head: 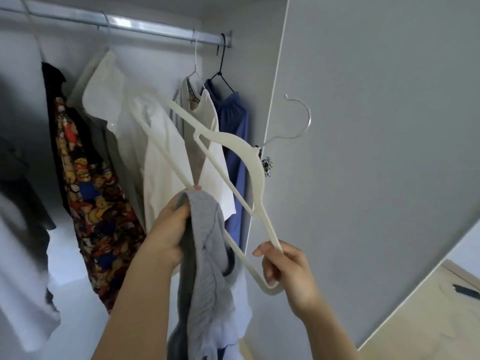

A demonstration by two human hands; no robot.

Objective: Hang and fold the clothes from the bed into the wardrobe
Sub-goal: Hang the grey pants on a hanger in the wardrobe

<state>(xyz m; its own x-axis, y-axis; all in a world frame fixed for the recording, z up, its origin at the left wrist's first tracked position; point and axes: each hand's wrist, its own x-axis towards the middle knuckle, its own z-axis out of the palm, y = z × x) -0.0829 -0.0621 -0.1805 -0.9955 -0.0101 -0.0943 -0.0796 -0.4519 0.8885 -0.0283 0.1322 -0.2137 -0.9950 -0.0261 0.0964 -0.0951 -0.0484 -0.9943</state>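
Nearest, the right hand [285, 268] pinches one end of a cream hanger [233, 144], its grip narrow around the lower corner where bar and shoulder meet; holding it by the tip probably leaves the rest free to enter a garment. Just left of it, the left hand [168, 229] has its grip bunched round a grey garment [207, 255], which hangs down in folds between the two forearms, apparently gathered at an opening so the hanger can be fed in. The hanger lies tilted, its long axis running from the near right corner up and away to the far left, with its metal hook [298, 118] pointing up and right toward the wardrobe door [376, 126]. Farther off, a rail [130, 23] carries hung clothes: a bear-print piece [101, 193], white shirts [161, 152], a blue garment [233, 120].
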